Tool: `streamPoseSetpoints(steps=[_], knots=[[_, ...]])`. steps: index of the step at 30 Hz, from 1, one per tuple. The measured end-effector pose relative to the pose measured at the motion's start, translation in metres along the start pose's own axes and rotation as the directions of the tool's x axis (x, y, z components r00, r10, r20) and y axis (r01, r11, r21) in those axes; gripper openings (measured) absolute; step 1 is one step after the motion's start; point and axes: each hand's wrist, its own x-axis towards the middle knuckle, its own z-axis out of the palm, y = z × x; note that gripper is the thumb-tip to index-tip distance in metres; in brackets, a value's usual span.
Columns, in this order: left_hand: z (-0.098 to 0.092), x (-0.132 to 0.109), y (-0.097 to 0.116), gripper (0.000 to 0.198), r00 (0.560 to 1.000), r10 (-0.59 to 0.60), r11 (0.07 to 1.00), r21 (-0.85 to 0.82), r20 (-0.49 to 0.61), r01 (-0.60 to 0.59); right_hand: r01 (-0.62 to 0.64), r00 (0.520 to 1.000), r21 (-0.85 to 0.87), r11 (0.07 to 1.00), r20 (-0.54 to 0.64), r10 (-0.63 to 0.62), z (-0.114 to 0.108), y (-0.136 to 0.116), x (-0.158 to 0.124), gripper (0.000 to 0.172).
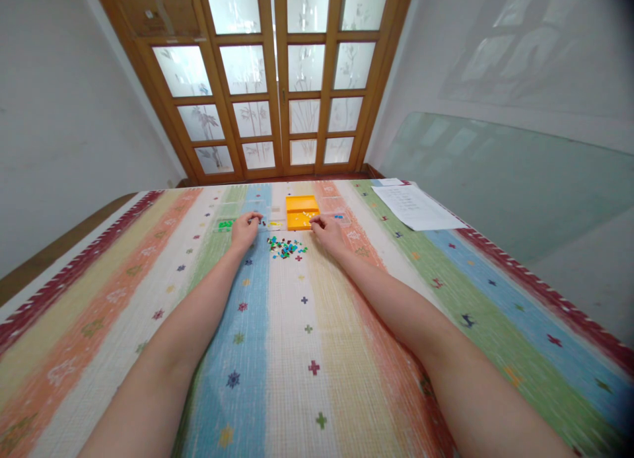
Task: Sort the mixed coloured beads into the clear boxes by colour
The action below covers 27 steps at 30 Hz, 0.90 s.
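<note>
A pile of small coloured pieces [286, 248], blue, green and dark, lies on the striped cloth between my hands. My left hand [246, 229] is over a clear box with dark pieces, its fingers pinched together; what they hold is too small to name. Behind the pile stands an open yellow box [301, 204] with pale pieces in its near part. At its right edge my right hand [327, 232] has thumb and fingers closed, and any piece in them is too small to make out. Green pieces [226, 225] fill a clear box on the left.
Blue pieces [339, 217] lie in a clear box right of the yellow one. Yellow pieces [275, 224] sit in another between my left hand and the yellow box. White paper sheets [416, 207] lie at the back right of the table. Wooden glazed doors [282, 101] stand behind.
</note>
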Motion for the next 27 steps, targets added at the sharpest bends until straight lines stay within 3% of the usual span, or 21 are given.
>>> streamPoseSetpoints(steps=[2,5,8,14,18,23,27], knots=[[0.003,-0.002,0.000,0.032,0.996,0.088,0.994,0.070,0.018,-0.089,-0.001,1.000,-0.009,1.000,-0.001,0.001,0.000,0.000,0.000,0.019],[0.004,-0.005,0.001,0.028,0.958,0.226,0.946,0.197,0.175,-0.259,-0.005,1.000,-0.016,1.000,0.005,0.005,0.000,-0.001,0.000,0.019],[0.000,-0.005,0.001,0.026,0.924,0.264,0.913,0.237,0.277,-0.332,-0.006,1.000,-0.014,1.000,0.008,0.006,0.000,-0.002,0.000,0.019],[-0.016,-0.002,-0.003,0.023,0.866,0.237,0.925,0.170,0.441,-0.340,-0.014,1.000,-0.015,1.000,0.004,0.014,0.001,-0.001,0.000,0.019],[-0.022,-0.003,-0.001,0.024,0.841,0.224,0.943,0.107,0.492,-0.315,-0.017,1.000,-0.017,1.000,0.012,0.017,0.002,0.000,0.000,0.019],[-0.023,-0.002,0.000,0.017,0.819,0.240,0.946,0.065,0.521,-0.319,-0.010,1.000,-0.027,1.000,0.020,0.010,0.001,0.001,0.000,0.018],[-0.024,-0.002,-0.004,0.019,0.842,0.259,0.955,0.006,0.472,-0.297,-0.005,1.000,-0.031,1.000,0.017,0.006,0.002,0.003,0.000,0.019]])
